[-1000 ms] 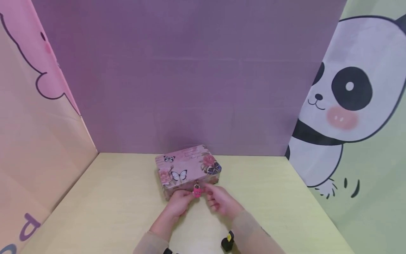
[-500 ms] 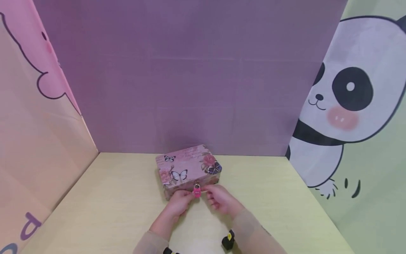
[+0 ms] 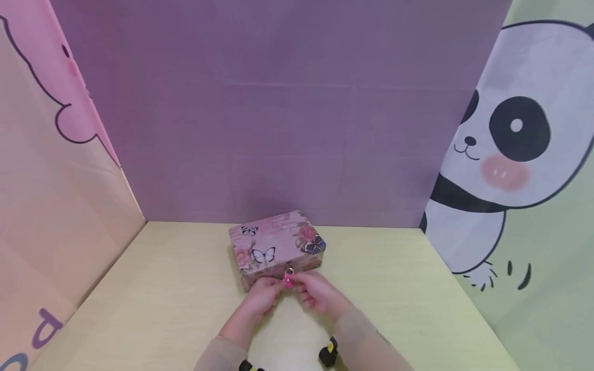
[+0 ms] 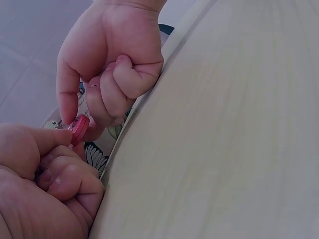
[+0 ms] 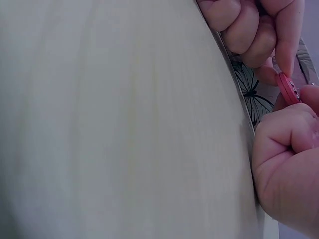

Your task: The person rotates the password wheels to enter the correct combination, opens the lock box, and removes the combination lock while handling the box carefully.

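A pink box with butterflies and flowers [image 3: 274,242] stands lid down on the table, a small pink padlock [image 3: 288,281] hanging at its front. My left hand [image 3: 263,298] pinches the padlock's left side between thumb and finger. From the right, my right hand [image 3: 322,294] pinches it too, its other fingers curled. In the left wrist view the red-pink padlock [image 4: 79,128] lies between the fingertips of my left hand [image 4: 45,184] and right hand [image 4: 112,59]. The right wrist view shows number dials on the edge of the padlock [image 5: 288,89].
The box stands near the back of a pale wooden table [image 3: 176,288], before a purple backdrop [image 3: 287,113]. A panda picture [image 3: 515,129] covers the right side panel and a pink cartoon figure the left one. Black and yellow pieces [image 3: 328,353] are at both sleeves.
My right hand has moved slightly left, its fingertips now over the padlock's right side. The padlock has turned a little. The left hand and box have stayed nearly in place.
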### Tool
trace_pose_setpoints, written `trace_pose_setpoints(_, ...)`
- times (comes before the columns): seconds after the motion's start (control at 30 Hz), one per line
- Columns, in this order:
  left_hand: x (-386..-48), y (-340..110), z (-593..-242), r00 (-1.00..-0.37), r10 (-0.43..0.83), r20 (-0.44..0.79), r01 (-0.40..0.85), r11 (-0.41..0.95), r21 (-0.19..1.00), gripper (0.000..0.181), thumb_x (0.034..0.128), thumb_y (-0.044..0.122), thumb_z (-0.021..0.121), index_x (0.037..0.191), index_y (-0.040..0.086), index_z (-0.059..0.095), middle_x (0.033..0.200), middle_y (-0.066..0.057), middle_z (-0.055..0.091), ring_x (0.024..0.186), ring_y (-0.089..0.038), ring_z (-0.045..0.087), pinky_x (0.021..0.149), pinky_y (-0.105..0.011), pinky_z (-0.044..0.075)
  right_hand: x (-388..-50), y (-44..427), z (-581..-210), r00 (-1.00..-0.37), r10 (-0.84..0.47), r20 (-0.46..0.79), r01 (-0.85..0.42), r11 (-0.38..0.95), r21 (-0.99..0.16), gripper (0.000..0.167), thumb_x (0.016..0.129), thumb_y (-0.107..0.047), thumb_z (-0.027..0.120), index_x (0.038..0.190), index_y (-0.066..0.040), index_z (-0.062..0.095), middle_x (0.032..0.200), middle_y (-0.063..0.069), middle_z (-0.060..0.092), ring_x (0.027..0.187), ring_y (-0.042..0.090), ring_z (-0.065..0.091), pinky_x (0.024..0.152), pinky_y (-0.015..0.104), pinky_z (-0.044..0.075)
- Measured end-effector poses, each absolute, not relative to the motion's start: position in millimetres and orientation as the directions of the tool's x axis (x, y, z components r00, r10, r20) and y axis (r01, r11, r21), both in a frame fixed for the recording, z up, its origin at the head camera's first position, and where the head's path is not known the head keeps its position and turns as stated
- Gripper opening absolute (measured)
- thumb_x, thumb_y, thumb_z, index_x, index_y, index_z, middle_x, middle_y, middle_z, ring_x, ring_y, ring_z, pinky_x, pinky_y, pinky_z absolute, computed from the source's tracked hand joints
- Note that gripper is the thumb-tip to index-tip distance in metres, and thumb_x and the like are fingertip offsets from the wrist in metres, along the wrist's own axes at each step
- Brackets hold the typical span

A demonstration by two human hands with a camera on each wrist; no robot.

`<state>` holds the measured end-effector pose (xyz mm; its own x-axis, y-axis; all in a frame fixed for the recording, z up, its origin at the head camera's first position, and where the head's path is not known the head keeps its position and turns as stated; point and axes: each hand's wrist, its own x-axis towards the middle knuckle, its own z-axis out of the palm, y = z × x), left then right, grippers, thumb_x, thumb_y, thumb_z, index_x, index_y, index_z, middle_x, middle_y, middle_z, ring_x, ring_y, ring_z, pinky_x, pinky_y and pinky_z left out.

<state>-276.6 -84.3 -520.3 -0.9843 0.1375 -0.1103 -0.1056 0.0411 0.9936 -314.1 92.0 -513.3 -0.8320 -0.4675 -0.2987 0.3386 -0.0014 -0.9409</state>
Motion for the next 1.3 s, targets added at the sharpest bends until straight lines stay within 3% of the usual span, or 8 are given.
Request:
trace_pose_setpoints(0.2,-275.5,-85.2,-519.1,-0.982,0.155,-0.105,-0.102,0.029,0.994,0.03,0.1014,0.018,0.059,0.105,-0.01,0.067,0.055,0.009,0.036,0.044,-0.005,0.03,0.04,-0.021,0.026,-313.4,88.7,-512.7,-0.849,-0.438,-0.297,0.319,0.024,-0.947,0.016,0.097,-0.024,0.065,0.089,-0.011,0.07,0.06,-0.01,0.038,0.047,0.004,0.028,0.041,0.019,0.022)
trace_pose_setpoints(0.47,-276.9,-84.9,-519.2,-0.982,0.15,-0.116,-0.114,0.022,0.993,0.029,0.0985,0.019,0.062,0.102,-0.009,0.068,0.055,0.008,0.036,0.044,-0.006,0.031,0.04,-0.022,0.026,-315.5,86.9,-516.0,-0.859,-0.422,-0.29,0.306,0.032,-0.952,0.014,0.093,-0.023,0.068,0.083,-0.013,0.068,0.061,-0.009,0.04,0.048,0.005,0.029,0.041,0.02,0.023)
trace_pose_setpoints(0.67,-277.5,-84.2,-521.3,-0.985,0.136,-0.11,-0.109,0.011,0.994,0.028,0.0954,0.018,0.067,0.097,-0.01,0.068,0.055,0.008,0.038,0.044,-0.007,0.033,0.04,-0.022,0.027,-316.7,87.8,-519.4,-0.86,-0.424,-0.284,0.297,0.036,-0.954,0.016,0.095,-0.022,0.067,0.082,-0.013,0.067,0.06,-0.009,0.039,0.047,0.005,0.029,0.041,0.02,0.022)
trace_pose_setpoints(1.3,-276.5,-84.6,-521.1,-0.987,0.131,-0.095,-0.093,0.018,0.995,0.029,0.0948,0.018,0.07,0.102,-0.01,0.07,0.057,0.008,0.04,0.045,-0.006,0.033,0.04,-0.021,0.027,-317.6,88.4,-521.0,-0.852,-0.439,-0.285,0.273,0.091,-0.958,0.025,0.097,-0.028,0.065,0.079,-0.011,0.062,0.057,-0.008,0.034,0.045,0.006,0.026,0.04,0.022,0.021)
